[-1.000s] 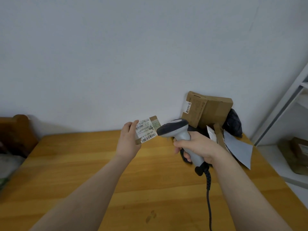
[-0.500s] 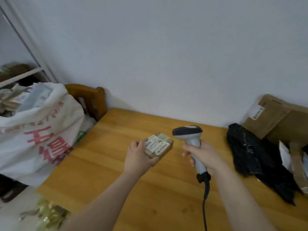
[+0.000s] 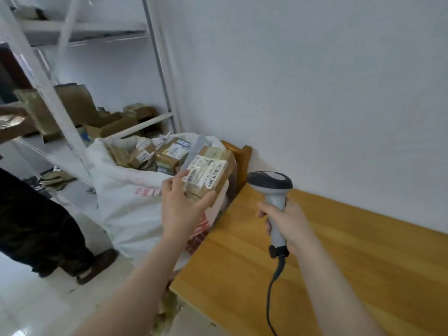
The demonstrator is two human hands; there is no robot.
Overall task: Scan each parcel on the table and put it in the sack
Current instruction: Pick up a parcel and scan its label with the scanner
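Note:
My left hand [image 3: 182, 207] grips a small brown cardboard parcel [image 3: 210, 170] with a white barcode label on top, holding it over the right side of the white sack [image 3: 131, 190]. The sack stands on the floor left of the table, open at the top and filled with several brown parcels. My right hand [image 3: 288, 221] holds a grey handheld scanner [image 3: 272, 190] by its handle above the wooden table [image 3: 339, 263], its head pointing left and its black cable hanging down.
A white metal shelf rack [image 3: 72, 117] with cardboard boxes stands behind the sack. Another person's dark trouser leg and shoe [image 3: 48, 238] are on the white floor at left. A wooden chair back [image 3: 242, 161] sits between sack and wall.
My view has swung left from the table to the sack. My left hand has carried the parcel leftward off the table and over the sack. The scanner has stayed in my right hand.

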